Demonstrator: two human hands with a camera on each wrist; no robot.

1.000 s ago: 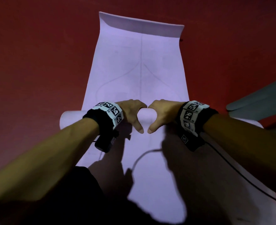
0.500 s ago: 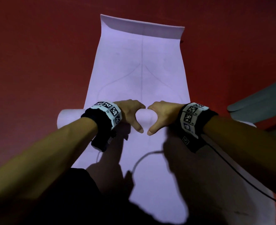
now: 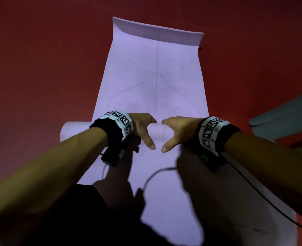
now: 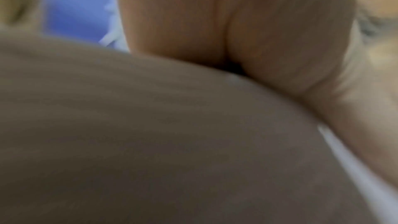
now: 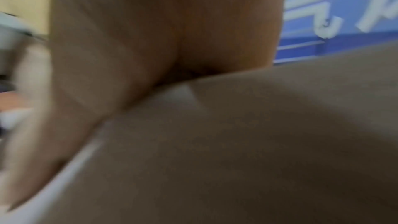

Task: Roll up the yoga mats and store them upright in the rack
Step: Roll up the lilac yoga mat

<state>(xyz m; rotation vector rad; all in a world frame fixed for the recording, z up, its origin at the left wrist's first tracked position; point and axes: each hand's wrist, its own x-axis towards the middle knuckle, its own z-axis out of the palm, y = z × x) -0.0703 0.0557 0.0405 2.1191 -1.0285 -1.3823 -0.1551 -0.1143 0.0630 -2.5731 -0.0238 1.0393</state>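
While both hands sit side by side on it, the rolled part [image 3: 158, 133] of the lilac yoga mat [image 3: 155, 77] lies crosswise to the person, long axis running left to right. Unrolled stretch lies flat on the red floor [image 3: 40, 68] straight ahead of the grip, running away from the body to a far edge [image 3: 157, 34] that curls up slightly. So the roll has to travel forward, square to its own axis.

Left hand [image 3: 143, 129] and right hand [image 3: 177, 130] both near the roll's middle, thumbs almost meeting; neither nearer than the other. Roll's left end [image 3: 70, 129] sticks out past the left forearm; right end hidden behind the right arm.

Grip: each hand is draped over the top of the roll, fingers curled over the far side and out of sight, thumbs pointing back toward the body and angled inward on the near side. Both gripping the roll. Wrist views are blurred: just palm against mat surface, confirms contact, nothing more.

Pose: arms extended forward and down, wrists above the roll, tagged wristbands up.

More lilac mat surface [image 3: 164, 201] lies under the arms nearer the body, in shadow; cannot tell how it joins the roll. Grey mat edge [image 3: 285, 114] at right, apart. No rack in view.

Judgement: mid-roll, rolling unfinished.
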